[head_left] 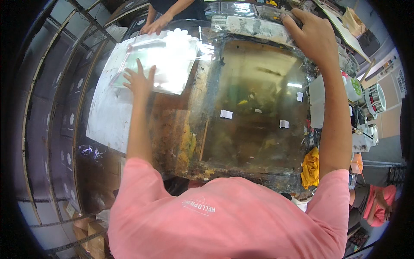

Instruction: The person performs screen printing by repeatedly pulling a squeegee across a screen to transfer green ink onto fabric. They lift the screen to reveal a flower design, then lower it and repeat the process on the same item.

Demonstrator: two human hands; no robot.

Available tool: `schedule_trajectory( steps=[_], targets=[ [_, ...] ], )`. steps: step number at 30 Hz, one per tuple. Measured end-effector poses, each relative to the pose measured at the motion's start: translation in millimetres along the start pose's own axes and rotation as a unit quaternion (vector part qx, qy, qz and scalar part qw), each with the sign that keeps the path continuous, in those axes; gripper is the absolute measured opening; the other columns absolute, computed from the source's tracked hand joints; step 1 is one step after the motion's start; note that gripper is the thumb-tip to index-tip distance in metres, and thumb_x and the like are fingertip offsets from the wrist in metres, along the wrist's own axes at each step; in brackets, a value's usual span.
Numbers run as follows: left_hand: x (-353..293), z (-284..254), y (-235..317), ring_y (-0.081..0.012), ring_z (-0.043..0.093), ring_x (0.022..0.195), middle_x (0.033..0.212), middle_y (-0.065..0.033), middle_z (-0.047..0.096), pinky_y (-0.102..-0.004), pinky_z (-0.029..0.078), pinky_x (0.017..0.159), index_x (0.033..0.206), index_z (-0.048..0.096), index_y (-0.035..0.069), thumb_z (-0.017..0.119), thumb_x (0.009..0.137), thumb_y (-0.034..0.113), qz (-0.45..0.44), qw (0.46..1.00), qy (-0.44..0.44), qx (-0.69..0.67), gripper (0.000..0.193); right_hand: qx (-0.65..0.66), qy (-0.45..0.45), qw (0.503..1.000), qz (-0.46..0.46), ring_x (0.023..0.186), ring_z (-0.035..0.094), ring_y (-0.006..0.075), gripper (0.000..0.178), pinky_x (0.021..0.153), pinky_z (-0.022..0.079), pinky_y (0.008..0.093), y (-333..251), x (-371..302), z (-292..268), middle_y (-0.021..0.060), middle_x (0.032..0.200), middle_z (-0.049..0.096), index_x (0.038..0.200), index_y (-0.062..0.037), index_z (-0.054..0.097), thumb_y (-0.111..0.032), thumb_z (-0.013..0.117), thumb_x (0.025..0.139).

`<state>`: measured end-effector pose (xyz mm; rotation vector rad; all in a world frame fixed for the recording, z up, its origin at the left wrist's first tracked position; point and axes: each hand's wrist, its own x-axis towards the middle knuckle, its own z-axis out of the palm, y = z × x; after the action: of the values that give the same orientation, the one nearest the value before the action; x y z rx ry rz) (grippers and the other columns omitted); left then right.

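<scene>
My left hand (140,80) is spread, its fingers apart, over a stack of clear plastic sheets (172,71) that glares in the light. Beneath the sheets lies a large white board (108,99). With my right arm stretched far forward, my right hand (317,36) curls around a dark, stained part (294,20) at the far right corner of a paint-smeared frame (258,29); its fingertips are partly hidden. In front of that frame lies a glossy brownish glass panel (254,142) with small folded white tabs (226,114) on it.
Across the table, another person's hands (159,25) rest near the sheets. A yellow cloth (310,168) lies at the panel's right edge. White tubs (374,98) and bottles stand further right. A metal rack (51,112) runs along the left. Another person in pink (381,205) is at lower right.
</scene>
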<state>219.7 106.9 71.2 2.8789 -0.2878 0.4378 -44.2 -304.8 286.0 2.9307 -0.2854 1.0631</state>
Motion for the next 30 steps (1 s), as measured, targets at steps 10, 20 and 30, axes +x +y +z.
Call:
schedule_trajectory(
  steps=[10,20,30],
  targets=[
    [-65.4,11.3,29.2,-0.0411,0.03,0.155,0.165,-0.0161,0.04,-0.0716,0.005,0.122,0.157,0.048,0.015,0.031,0.113,0.045,0.171,0.984,-0.058,0.014,0.055,0.001,0.017,1.0,-0.021,0.086,0.067,0.0453,0.053,0.079,0.051,0.0494,2.8,0.2,4.4,0.0236,0.096,0.073,0.112,-0.0033,0.075,-0.051,0.059,0.097],
    [-64.4,-62.6,96.4,-0.0326,0.053,0.139,0.14,-0.0146,0.066,-0.0632,0.011,0.126,0.133,0.07,0.008,0.03,0.113,0.046,0.263,0.952,-0.126,-0.088,0.058,0.012,0.056,0.998,-0.016,0.079,0.068,0.0407,0.047,0.077,0.048,0.0531,-6.3,-2.7,2.4,0.0217,0.078,0.07,0.074,-0.001,0.067,-0.044,0.059,0.09],
    [-209.4,32.2,257.4,-0.0407,0.031,0.154,0.161,-0.0303,0.038,-0.063,0.007,0.127,0.158,0.042,0.004,0.054,0.078,0.092,0.475,0.846,-0.201,-0.136,0.119,-0.002,0.087,0.995,-0.038,0.077,0.069,0.0402,0.051,0.081,0.048,0.0522,-1.4,-5.2,9.9,0.0221,0.079,0.072,0.076,-0.0006,0.071,-0.047,0.055,0.091]
  ],
)
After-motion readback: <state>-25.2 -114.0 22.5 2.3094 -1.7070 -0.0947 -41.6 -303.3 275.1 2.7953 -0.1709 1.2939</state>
